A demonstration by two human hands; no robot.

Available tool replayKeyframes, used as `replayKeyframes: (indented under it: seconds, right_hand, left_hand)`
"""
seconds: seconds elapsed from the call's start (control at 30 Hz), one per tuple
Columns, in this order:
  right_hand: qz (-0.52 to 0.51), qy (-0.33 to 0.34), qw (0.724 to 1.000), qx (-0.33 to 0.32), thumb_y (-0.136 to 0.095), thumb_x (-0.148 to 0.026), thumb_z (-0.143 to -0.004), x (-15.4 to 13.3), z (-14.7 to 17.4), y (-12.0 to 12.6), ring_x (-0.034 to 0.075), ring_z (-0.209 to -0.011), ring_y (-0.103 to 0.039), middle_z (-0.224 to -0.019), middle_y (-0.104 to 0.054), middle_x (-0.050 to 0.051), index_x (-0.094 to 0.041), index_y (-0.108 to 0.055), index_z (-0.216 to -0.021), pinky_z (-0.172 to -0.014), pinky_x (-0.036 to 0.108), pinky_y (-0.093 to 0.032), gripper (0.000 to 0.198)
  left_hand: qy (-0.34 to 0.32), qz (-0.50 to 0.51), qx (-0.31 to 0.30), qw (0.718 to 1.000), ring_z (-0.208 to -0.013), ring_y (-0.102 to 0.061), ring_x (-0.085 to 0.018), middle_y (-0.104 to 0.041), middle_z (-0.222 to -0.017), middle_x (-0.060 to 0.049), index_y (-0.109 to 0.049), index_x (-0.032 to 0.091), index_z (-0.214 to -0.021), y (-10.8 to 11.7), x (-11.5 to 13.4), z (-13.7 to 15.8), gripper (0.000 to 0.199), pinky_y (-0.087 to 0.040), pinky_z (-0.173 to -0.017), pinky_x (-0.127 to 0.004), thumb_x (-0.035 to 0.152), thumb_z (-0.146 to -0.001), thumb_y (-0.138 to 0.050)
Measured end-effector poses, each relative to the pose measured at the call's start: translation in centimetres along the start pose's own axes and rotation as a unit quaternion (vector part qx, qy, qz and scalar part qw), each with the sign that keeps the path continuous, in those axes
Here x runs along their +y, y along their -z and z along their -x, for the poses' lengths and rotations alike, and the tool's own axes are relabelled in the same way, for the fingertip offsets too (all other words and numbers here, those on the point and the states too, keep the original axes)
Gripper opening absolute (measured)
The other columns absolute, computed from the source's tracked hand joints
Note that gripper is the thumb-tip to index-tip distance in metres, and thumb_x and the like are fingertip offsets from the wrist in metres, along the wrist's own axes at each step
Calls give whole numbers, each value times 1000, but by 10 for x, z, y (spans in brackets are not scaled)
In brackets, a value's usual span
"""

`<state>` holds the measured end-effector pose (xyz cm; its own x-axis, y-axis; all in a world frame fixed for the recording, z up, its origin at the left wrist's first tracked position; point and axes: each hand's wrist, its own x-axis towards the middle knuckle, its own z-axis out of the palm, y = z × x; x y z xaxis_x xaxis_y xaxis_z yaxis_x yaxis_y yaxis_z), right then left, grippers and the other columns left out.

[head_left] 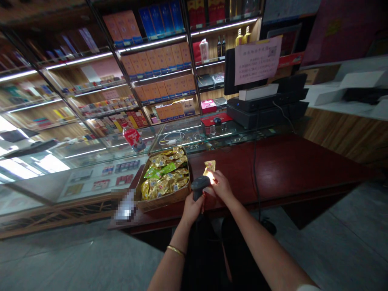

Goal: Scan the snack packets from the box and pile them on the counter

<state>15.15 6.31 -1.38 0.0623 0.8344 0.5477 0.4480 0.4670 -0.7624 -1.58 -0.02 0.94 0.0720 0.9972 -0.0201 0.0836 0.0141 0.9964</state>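
Note:
My left hand point(191, 209) is wrapped round the handle of a dark barcode scanner point(200, 183), its head turned to the right. Bright light from it falls on a small gold snack packet point(209, 166). My right hand point(222, 186) pinches that packet just to the right of the scanner head, above the red-brown table point(281, 161). To the left of both hands stands an open cardboard box point(163, 204) filled with several gold packets point(163, 186) and a green packet point(159, 171) on top.
A red-labelled bottle point(133, 137) stands on the glass counter point(97, 161) behind the box. A monitor point(230, 72) with a paper sheet sits above a black cash drawer point(260, 115). A black cable point(255, 169) runs down across the table. Shelves with boxes line the back.

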Motion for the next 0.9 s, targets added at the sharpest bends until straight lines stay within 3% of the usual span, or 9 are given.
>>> replayKeyframes:
  seconds: [0.5, 0.7, 0.9]
  right_hand:
    - [35, -25, 999, 16, -50, -2, -84, 1, -2, -1, 24, -100, -65, -112, -66, 10, -24, -60, -142, -89, 35, -53, 63]
    - [32, -11, 999, 13, -53, -3, -86, 0, -3, 1, 22, -109, -65, -118, -67, 6, -32, -58, -143, -97, 33, -52, 64]
    - [16, -13, 1000, 15, -52, -4, -86, 1, -3, 1, 22, -108, -65, -118, -67, 6, -32, -57, -145, -97, 34, -52, 65]
  left_hand:
    - [6, -4, -7, 1000, -33, -43, -9, -52, -45, 7, -61, 16, -86, -2, 14, 7, 39, -36, -36, -20, 48, -71, -76]
    - [6, -28, 29, 999, -36, -45, -9, -52, -46, 7, -61, 16, -86, 0, 34, 40, 32, -37, -39, -20, 43, -73, -73]
    - [6, -31, 59, 998, -39, -47, -10, -52, -49, 6, -62, 16, -85, 6, 61, 66, 28, -38, -41, -20, 39, -73, -72]
